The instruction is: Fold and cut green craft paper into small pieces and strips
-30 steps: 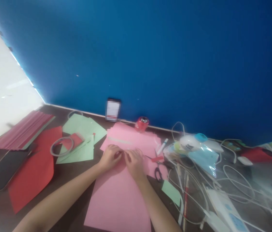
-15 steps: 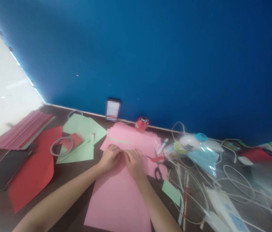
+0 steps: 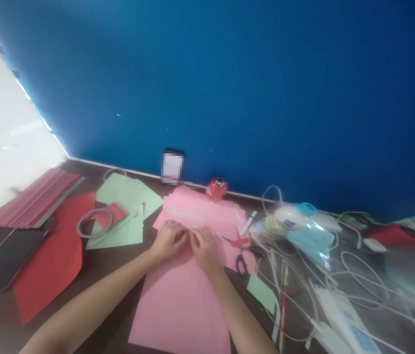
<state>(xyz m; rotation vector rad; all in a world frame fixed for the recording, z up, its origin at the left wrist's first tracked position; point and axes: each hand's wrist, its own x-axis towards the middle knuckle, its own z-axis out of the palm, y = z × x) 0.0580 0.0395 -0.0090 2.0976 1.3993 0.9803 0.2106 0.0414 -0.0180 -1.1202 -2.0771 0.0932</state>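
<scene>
A long sheet of pink paper (image 3: pixel 183 305) lies in front of me, over more pink sheets (image 3: pixel 207 209) toward the wall. My left hand (image 3: pixel 170 241) is closed, its thumb and fingers pinching at the far end of the sheet. Close beside it, my right hand (image 3: pixel 203 246) pinches the same part, with the fingertips of both hands almost meeting. Just what lies between the fingertips is mostly hidden. A pale green strip (image 3: pixel 181 215) rests on the pink sheets beyond my hands. Scissors (image 3: pixel 241 265) with dark handles lie right of my right hand.
Green papers (image 3: pixel 122 191), a ring-shaped roll (image 3: pixel 82 228), red paper (image 3: pixel 56 265), a pleated pink paper stack (image 3: pixel 41 199) and a phone-like dark slab (image 3: pixel 6 260) lie left. A red round object (image 3: pixel 217 188) stands by the blue wall (image 3: pixel 229 88). White cables (image 3: pixel 303 280) tangle at right.
</scene>
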